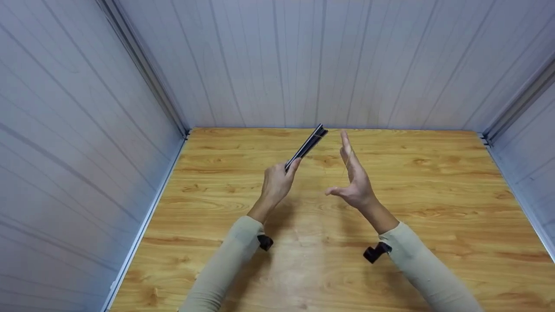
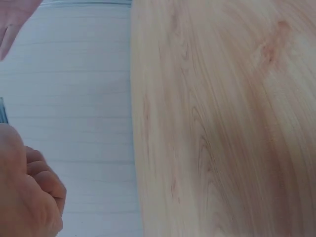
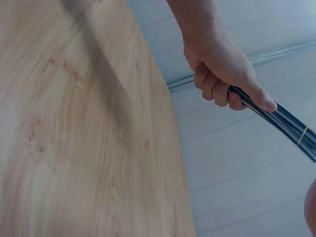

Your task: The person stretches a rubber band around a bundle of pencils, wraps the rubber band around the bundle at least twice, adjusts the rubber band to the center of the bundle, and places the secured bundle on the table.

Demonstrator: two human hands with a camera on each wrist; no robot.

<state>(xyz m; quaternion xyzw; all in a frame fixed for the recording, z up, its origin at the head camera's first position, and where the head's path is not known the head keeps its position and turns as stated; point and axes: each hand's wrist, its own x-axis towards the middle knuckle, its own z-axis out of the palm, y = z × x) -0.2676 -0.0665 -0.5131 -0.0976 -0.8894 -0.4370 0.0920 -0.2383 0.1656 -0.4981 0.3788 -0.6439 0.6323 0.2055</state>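
Note:
My left hand (image 1: pixel 277 182) grips a bundle of long, thin dark sticks (image 1: pixel 308 145) by its lower end. The sticks slant up and to the right, held above the wooden table; their exact kind is unclear. Near the far end a thin yellow rubber band (image 3: pixel 302 136) crosses the bundle. My right hand (image 1: pixel 357 184) is held up to the right of the bundle, fingers straight and thumb spread apart from them. A fine yellowish strand (image 1: pixel 347 162) runs along this hand between fingers and thumb. In the left wrist view the curled left hand (image 2: pixel 29 187) hides most of the bundle.
The wood-grain table (image 1: pixel 433 182) spreads under both hands. Pale panelled walls (image 1: pixel 260 65) enclose it at the back, left and right. A small black camera mount (image 1: pixel 376 252) sits on the right wrist, and another (image 1: pixel 265 242) on the left.

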